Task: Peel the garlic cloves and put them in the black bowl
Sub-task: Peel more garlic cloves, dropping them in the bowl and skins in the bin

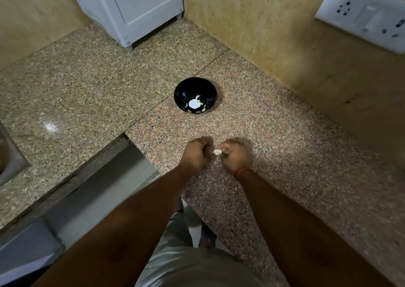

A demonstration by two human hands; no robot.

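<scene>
- Right hand (234,155): fingers curled, pinching a small white garlic clove (217,152) at the fingertips; clove pokes out toward the left hand.
- Left hand (195,155): fingers curled into a fist just beside the clove; cannot tell if it touches the clove or holds anything, fingertips are hidden.
- Both hands close together, low over the table (285,155), near its front edge; cannot tell if they rest on it.
- Red thread (242,171) around the right wrist.
- Black bowl (195,96) stands upright on the table, beyond the hands and well apart from them.
- Inside the bowl: several pale peeled cloves (198,97) around the bottom, plus a bright white glare spot in the middle.
- Clove in hand: blurred, cannot tell how much skin is on it.
- White appliance (140,8) stands at the far back of the table against the wall.
- White socket plate (363,17) on the right wall.
- Steel sink (8,155) edge at far left.
- Table is speckled granite, L-shaped around the person.
</scene>
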